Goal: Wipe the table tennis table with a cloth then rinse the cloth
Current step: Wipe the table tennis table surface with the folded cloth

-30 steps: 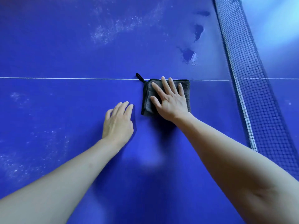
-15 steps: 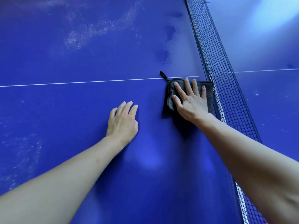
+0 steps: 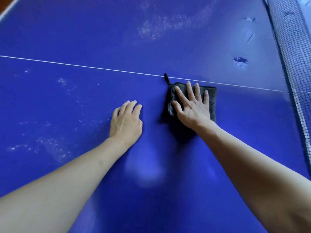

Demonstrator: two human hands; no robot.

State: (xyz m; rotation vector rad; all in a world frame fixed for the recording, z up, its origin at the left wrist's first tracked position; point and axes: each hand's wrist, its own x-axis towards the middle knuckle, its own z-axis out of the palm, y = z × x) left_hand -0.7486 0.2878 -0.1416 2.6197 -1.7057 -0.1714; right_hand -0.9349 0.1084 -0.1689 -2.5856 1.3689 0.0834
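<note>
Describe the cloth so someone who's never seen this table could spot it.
On the blue table tennis table, follow the white centre line toward the net. Just below it lies a folded dark grey cloth under the right hand, the only dark fabric there, with a small black hanging loop.

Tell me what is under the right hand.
The right hand presses flat on a folded dark cloth, which lies on the blue table. The table surface beneath the cloth is covered, so its condition cannot be seen.
</note>
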